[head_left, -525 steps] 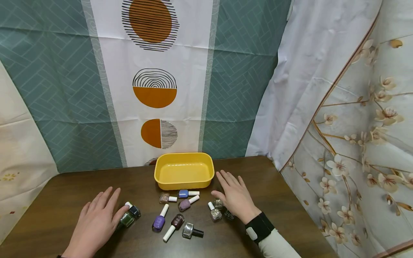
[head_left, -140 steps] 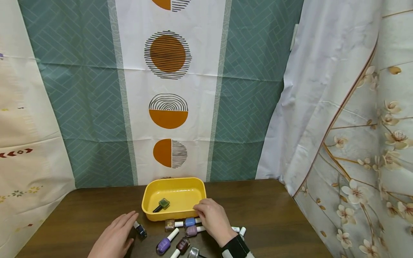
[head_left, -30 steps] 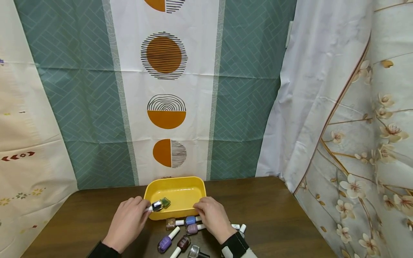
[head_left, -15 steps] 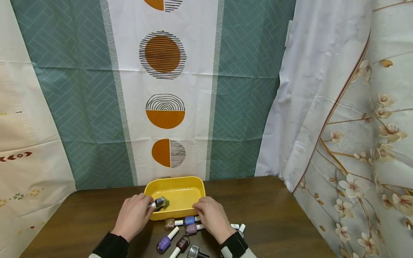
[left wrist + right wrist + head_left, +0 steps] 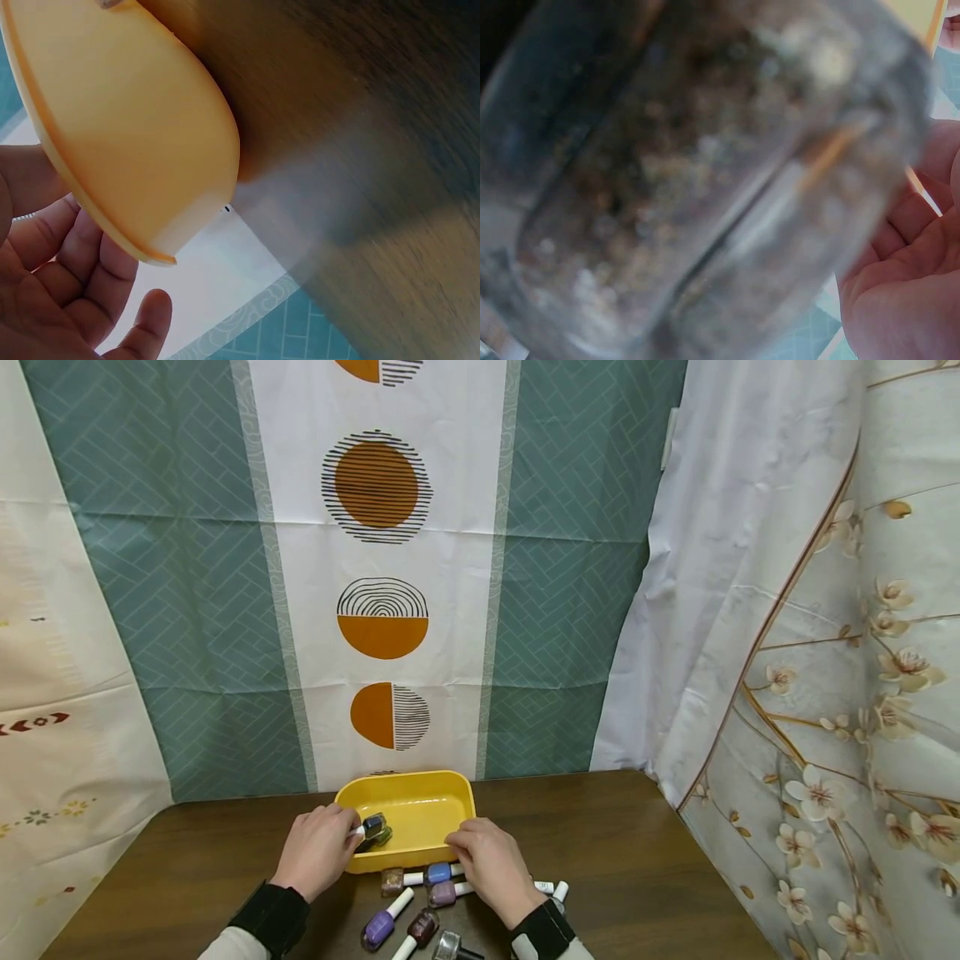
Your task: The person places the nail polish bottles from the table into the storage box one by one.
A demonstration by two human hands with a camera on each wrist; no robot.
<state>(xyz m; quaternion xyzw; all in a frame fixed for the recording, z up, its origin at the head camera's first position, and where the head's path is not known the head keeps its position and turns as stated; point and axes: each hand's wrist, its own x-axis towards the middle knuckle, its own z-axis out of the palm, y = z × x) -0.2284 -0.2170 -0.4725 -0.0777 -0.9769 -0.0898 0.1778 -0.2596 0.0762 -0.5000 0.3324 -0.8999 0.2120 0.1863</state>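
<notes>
In the head view, my left hand (image 5: 318, 847) reaches over the left end of a yellow tray (image 5: 442, 810). Its fingertips pinch the white cap of a dark nail polish bottle (image 5: 372, 825). That bottle overlaps a green nail polish bottle (image 5: 385, 837) lying inside. My right hand (image 5: 491, 868) holds the tray's front right rim between thumb and fingers. From the left wrist, the left hand (image 5: 67, 277) shows beside the tray's outer wall (image 5: 150, 142); the dark bottle is hidden there. A blurred glitter nail polish bottle (image 5: 705, 180) fills much of the right wrist view, with the right hand (image 5: 907, 277) behind it.
Before the tray lie a brown glitter bottle (image 5: 392, 882), a blue one (image 5: 438, 873), a mauve one (image 5: 442, 894), a purple one (image 5: 377, 930), a dark plum one (image 5: 423, 927) and a silver one (image 5: 448, 946). White caps (image 5: 560, 891) show right of my right wrist. Patterned cloth (image 5: 405, 643) hangs behind the table.
Earlier both hands lay spread; then the green bottle appeared in the tray. My left hand has since picked up the dark bottle and moved it over the tray. My right hand keeps the rim.
</notes>
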